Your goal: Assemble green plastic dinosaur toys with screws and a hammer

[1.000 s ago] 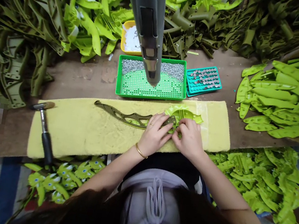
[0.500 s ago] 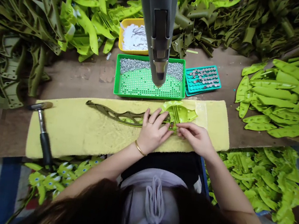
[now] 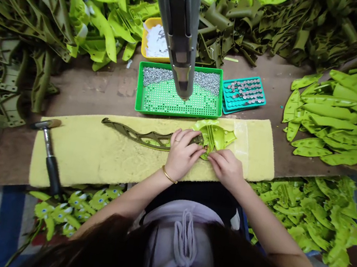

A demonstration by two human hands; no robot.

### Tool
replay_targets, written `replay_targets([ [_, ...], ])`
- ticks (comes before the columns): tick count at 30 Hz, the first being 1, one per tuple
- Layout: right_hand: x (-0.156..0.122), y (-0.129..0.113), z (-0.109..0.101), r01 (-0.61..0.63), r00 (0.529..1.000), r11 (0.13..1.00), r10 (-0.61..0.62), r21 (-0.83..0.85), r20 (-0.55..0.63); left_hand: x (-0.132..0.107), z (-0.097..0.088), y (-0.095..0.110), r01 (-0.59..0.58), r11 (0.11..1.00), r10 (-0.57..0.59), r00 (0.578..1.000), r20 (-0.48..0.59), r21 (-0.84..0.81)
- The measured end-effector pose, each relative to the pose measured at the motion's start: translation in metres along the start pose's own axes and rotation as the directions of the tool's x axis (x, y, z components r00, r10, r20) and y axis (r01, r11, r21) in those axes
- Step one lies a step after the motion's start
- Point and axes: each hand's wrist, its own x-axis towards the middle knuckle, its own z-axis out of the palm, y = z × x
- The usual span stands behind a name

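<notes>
On a yellow foam pad lies a long olive plastic part joined at its right end to a bright green plastic part. My left hand presses on the joint between them, fingers curled over the olive piece. My right hand pinches the near edge of the green part, fingers together. A grey powered screwdriver hangs above the pad, its tip over the green screw tray.
A teal tray of small metal discs and a yellow tub sit behind the pad. A hammer lies at the pad's left end. Heaps of olive parts and green parts surround the bench; more green parts fill bins below.
Both hands shifted slightly on the joint of the two parts; the right hand pulled back toward the near edge. The parts moved a little left. The view swayed.
</notes>
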Motion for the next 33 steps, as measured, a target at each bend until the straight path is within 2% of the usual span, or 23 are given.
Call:
replay_targets([
  [6, 0.006, 0.004, -0.004, 0.033, 0.997, 0.995, -0.039, 0.097, 0.066, 0.005, 0.003, 0.007, 0.072, 0.997, -0.072, 0.997, -0.02, -0.015],
  [10, 0.009, 0.002, -0.003, -0.021, 0.996, 0.985, 0.005, 0.172, 0.094, 0.007, 0.007, 0.009, 0.113, 0.994, -0.112, 0.993, -0.047, 0.008],
  [13, 0.009, -0.001, -0.002, -0.122, 0.991, 0.971, 0.106, 0.207, 0.087, 0.005, 0.003, 0.008, 0.089, 0.996, -0.089, 0.996, 0.014, 0.006],
  [15, 0.009, -0.002, -0.003, -0.143, 0.988, 0.964, 0.128, 0.224, 0.08, 0.004, -0.003, 0.006, 0.06, 0.998, -0.059, 0.995, 0.075, -0.01],
  [18, 0.011, -0.002, -0.006, -0.1, 0.99, 0.974, 0.077, 0.205, 0.115, 0.004, -0.007, 0.005, 0.053, 0.998, -0.049, 0.993, 0.111, -0.03],
  [25, 0.017, -0.002, -0.009, 0.008, 0.988, 0.997, -0.02, 0.076, 0.154, 0.002, 0.003, 0.004, 0.06, 0.998, -0.06, 0.998, 0.022, 0.009],
  [29, 0.02, -0.003, -0.006, -0.006, 0.98, 1.0, 0.01, -0.02, 0.199, 0.001, 0.004, 0.003, 0.035, 0.999, -0.035, 0.999, 0.017, 0.011],
  [33, 0.023, -0.004, -0.004, -0.04, 0.983, 0.999, 0.034, 0.033, 0.178, 0.003, 0.001, 0.0, 0.024, 1.0, -0.024, 0.999, 0.036, 0.006],
])
